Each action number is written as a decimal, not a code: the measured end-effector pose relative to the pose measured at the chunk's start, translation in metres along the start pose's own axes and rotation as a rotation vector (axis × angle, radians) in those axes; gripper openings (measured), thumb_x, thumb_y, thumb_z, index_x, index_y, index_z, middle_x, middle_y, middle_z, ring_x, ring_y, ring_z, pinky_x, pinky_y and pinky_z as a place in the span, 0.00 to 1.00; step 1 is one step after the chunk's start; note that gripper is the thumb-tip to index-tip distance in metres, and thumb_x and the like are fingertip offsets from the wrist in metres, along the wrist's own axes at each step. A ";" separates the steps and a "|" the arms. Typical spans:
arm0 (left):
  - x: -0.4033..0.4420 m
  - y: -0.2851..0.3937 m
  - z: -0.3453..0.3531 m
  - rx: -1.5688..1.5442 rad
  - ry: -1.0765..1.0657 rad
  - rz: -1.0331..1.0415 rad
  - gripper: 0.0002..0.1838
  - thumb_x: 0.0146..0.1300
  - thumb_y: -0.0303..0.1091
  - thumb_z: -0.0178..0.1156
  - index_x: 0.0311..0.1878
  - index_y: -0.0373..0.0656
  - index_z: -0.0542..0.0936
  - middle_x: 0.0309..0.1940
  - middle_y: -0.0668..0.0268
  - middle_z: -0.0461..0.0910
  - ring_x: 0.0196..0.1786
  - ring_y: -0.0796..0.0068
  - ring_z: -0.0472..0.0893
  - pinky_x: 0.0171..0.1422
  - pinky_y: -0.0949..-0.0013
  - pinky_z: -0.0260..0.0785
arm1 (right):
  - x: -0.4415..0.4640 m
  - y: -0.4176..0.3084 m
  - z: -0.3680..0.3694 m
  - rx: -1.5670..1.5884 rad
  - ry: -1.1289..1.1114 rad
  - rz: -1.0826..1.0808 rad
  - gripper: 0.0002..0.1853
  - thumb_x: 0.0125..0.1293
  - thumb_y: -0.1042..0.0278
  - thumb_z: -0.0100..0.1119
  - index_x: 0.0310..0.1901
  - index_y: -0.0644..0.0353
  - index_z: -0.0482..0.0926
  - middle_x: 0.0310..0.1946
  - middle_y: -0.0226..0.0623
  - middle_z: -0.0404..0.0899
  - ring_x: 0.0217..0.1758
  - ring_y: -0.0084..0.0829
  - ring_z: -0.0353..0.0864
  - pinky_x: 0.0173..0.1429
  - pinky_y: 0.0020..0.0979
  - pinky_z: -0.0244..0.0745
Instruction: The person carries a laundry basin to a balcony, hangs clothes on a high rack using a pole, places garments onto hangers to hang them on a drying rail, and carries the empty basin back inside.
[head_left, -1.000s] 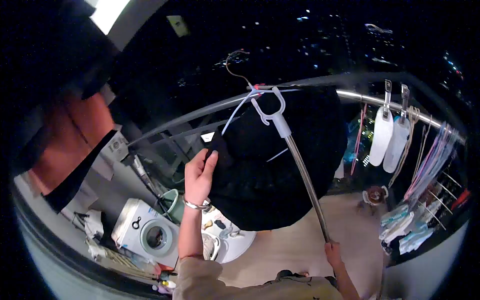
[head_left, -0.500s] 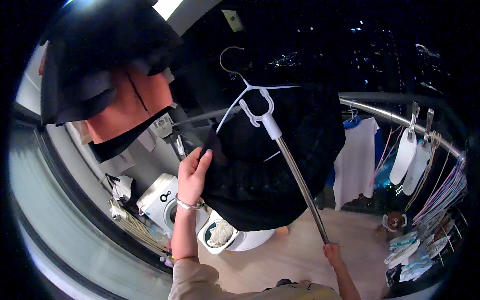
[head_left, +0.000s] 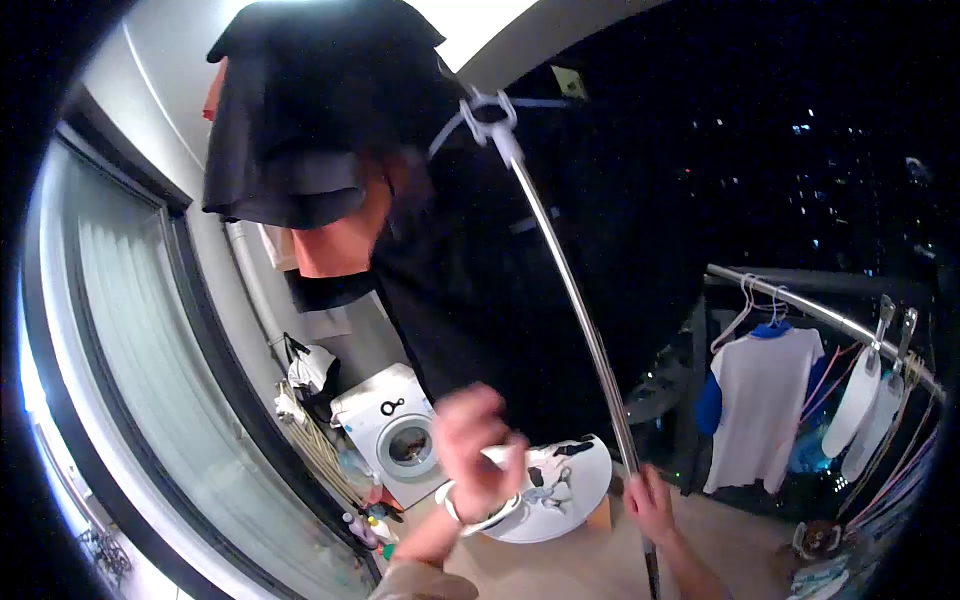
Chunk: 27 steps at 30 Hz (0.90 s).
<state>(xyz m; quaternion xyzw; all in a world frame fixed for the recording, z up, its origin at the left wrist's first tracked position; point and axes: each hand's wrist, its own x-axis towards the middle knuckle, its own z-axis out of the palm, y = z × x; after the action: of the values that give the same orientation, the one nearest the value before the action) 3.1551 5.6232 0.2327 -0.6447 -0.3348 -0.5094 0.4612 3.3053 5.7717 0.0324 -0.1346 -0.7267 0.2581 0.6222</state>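
My right hand (head_left: 650,505) is wrapped round a shiny metal clothes pole (head_left: 570,270), which tilts up and to the left. The pole's white forked head (head_left: 488,115) is at a white clothes hanger (head_left: 445,135). From this hanger hangs a large black garment (head_left: 470,290), hard to separate from the dark night behind it. My left hand (head_left: 480,445), with a bracelet at its wrist, is blurred in front of the garment's lower part. Its thumb and fingers look apart, and nothing shows in them.
Dark and orange clothes (head_left: 300,130) hang at upper left. Below stand a washing machine (head_left: 390,440) and a round white table (head_left: 590,490) with small items. At right, a rail (head_left: 820,310) carries a white shirt (head_left: 765,400) and clipped insoles (head_left: 852,410). A glass door (head_left: 130,290) is at left.
The pole's head, hanger and black garment have risen. My left hand has come off the garment and moved down and right. My right hand grips the pole with more of its lower end showing.
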 end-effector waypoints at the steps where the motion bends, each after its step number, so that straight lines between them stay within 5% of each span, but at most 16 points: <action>1: -0.039 0.011 0.013 -0.151 -0.059 -0.169 0.18 0.42 0.26 0.61 0.39 0.39 0.69 0.42 0.53 0.71 0.46 0.57 0.71 0.51 0.59 0.61 | 0.026 -0.010 0.008 0.052 -0.017 -0.027 0.11 0.66 0.61 0.41 0.29 0.57 0.65 0.13 0.25 0.63 0.11 0.15 0.59 0.14 0.18 0.52; 2: -0.078 0.022 0.026 -0.292 -0.093 -0.347 0.19 0.44 0.27 0.62 0.39 0.39 0.68 0.42 0.53 0.70 0.47 0.59 0.71 0.51 0.61 0.61 | 0.056 -0.045 0.003 0.488 -0.194 0.413 0.11 0.67 0.59 0.40 0.29 0.56 0.64 0.13 0.25 0.63 0.10 0.15 0.58 0.14 0.17 0.51; 4: -0.134 0.054 0.050 -0.372 -0.217 -0.654 0.23 0.45 0.27 0.64 0.43 0.39 0.64 0.47 0.52 0.68 0.51 0.58 0.68 0.55 0.63 0.58 | 0.117 -0.092 0.007 0.830 -0.261 0.577 0.11 0.65 0.60 0.45 0.34 0.59 0.67 0.18 0.28 0.65 0.16 0.17 0.64 0.17 0.19 0.57; 5: -0.147 0.071 0.059 -0.407 -0.189 -0.716 0.20 0.48 0.29 0.62 0.42 0.40 0.64 0.42 0.55 0.70 0.45 0.63 0.71 0.49 0.65 0.62 | 0.143 -0.112 0.013 0.716 -0.262 0.412 0.12 0.67 0.58 0.42 0.32 0.57 0.66 0.13 0.24 0.60 0.12 0.16 0.60 0.15 0.17 0.54; 6: -0.166 0.089 0.070 -0.444 -0.160 -0.787 0.17 0.52 0.32 0.60 0.42 0.41 0.64 0.38 0.58 0.73 0.39 0.67 0.73 0.43 0.68 0.65 | 0.167 -0.130 0.014 0.919 -0.337 0.441 0.13 0.67 0.55 0.38 0.32 0.55 0.66 0.11 0.23 0.58 0.09 0.15 0.55 0.12 0.17 0.49; 8: -0.309 0.101 0.099 -0.098 -0.201 -0.762 0.18 0.59 0.32 0.51 0.51 0.33 0.68 0.41 0.54 0.74 0.41 0.64 0.74 0.48 0.67 0.67 | 0.212 -0.155 0.024 0.958 -0.358 0.356 0.15 0.67 0.51 0.37 0.34 0.54 0.65 0.10 0.22 0.58 0.06 0.14 0.52 0.08 0.19 0.44; 11: -0.289 0.099 0.092 -0.852 -0.531 -1.542 0.14 0.63 0.36 0.47 0.44 0.35 0.71 0.30 0.59 0.75 0.32 0.72 0.74 0.38 0.72 0.69 | 0.264 -0.184 0.040 0.982 -0.388 0.245 0.15 0.68 0.52 0.35 0.36 0.56 0.65 0.11 0.23 0.60 0.07 0.13 0.52 0.10 0.17 0.45; 12: -0.247 0.106 0.091 -0.970 -0.212 -1.572 0.11 0.62 0.36 0.48 0.32 0.37 0.70 0.18 0.66 0.70 0.22 0.79 0.70 0.27 0.77 0.66 | 0.276 -0.191 0.044 1.002 -0.409 0.197 0.16 0.68 0.52 0.35 0.38 0.57 0.65 0.11 0.24 0.60 0.08 0.13 0.53 0.11 0.16 0.46; 13: -0.213 0.092 0.091 -0.932 -0.225 -1.543 0.10 0.62 0.37 0.49 0.34 0.39 0.68 0.19 0.66 0.70 0.22 0.79 0.70 0.26 0.77 0.65 | 0.289 -0.189 0.047 0.791 -0.422 0.036 0.20 0.68 0.52 0.35 0.50 0.60 0.64 0.21 0.30 0.68 0.19 0.16 0.66 0.21 0.17 0.62; 15: -0.146 0.060 0.086 -0.861 -0.252 -1.482 0.10 0.62 0.38 0.49 0.38 0.43 0.63 0.21 0.67 0.71 0.21 0.78 0.70 0.23 0.75 0.62 | 0.292 -0.202 0.064 0.815 -0.169 -0.095 0.22 0.66 0.51 0.39 0.50 0.63 0.63 0.27 0.35 0.68 0.28 0.24 0.69 0.31 0.25 0.66; 17: -0.094 0.031 0.095 -0.803 -0.055 -1.340 0.12 0.67 0.43 0.39 0.32 0.45 0.62 0.11 0.74 0.61 0.11 0.85 0.60 0.12 0.79 0.50 | 0.278 -0.209 0.044 0.435 -0.223 -0.237 0.27 0.66 0.53 0.41 0.58 0.66 0.57 0.39 0.40 0.67 0.43 0.31 0.68 0.46 0.28 0.64; 19: -0.038 0.005 0.087 -0.703 0.003 -1.176 0.13 0.67 0.42 0.39 0.29 0.46 0.62 0.11 0.74 0.60 0.11 0.86 0.58 0.12 0.80 0.49 | 0.259 -0.188 0.053 0.379 -0.092 -0.422 0.27 0.65 0.56 0.42 0.59 0.68 0.55 0.52 0.47 0.63 0.56 0.39 0.62 0.60 0.32 0.54; 21: 0.003 -0.024 0.085 -0.646 0.076 -1.039 0.14 0.67 0.43 0.40 0.29 0.46 0.62 0.11 0.74 0.60 0.10 0.86 0.59 0.11 0.80 0.48 | 0.234 -0.177 0.041 0.389 -0.225 -0.336 0.26 0.67 0.57 0.38 0.63 0.60 0.53 0.61 0.42 0.55 0.65 0.32 0.53 0.64 0.34 0.50; 23: 0.037 -0.051 0.078 -0.570 0.077 -0.956 0.15 0.66 0.45 0.40 0.29 0.46 0.61 0.11 0.74 0.60 0.10 0.85 0.58 0.11 0.80 0.48 | 0.216 -0.162 0.034 0.452 -0.302 -0.252 0.24 0.67 0.58 0.38 0.62 0.60 0.54 0.61 0.41 0.56 0.65 0.31 0.53 0.64 0.35 0.50; 24: 0.054 -0.060 0.075 -0.646 0.090 -0.977 0.15 0.66 0.47 0.40 0.29 0.46 0.61 0.11 0.74 0.59 0.10 0.85 0.58 0.11 0.80 0.48 | 0.206 -0.160 0.033 0.516 -0.240 -0.213 0.22 0.65 0.61 0.42 0.56 0.66 0.60 0.54 0.45 0.63 0.59 0.39 0.61 0.63 0.32 0.51; 27: 0.095 -0.069 0.062 -0.892 0.098 -1.072 0.17 0.65 0.49 0.41 0.28 0.48 0.60 0.11 0.74 0.57 0.10 0.84 0.56 0.11 0.80 0.48 | 0.182 -0.135 0.025 0.477 -0.311 -0.042 0.19 0.65 0.64 0.43 0.54 0.64 0.63 0.53 0.44 0.64 0.59 0.37 0.61 0.63 0.31 0.51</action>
<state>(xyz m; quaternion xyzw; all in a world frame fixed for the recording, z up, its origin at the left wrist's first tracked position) 3.1391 5.7020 0.3386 -0.4945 -0.3445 -0.7842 -0.1478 3.2635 5.7484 0.2551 0.0718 -0.7347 0.4265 0.5226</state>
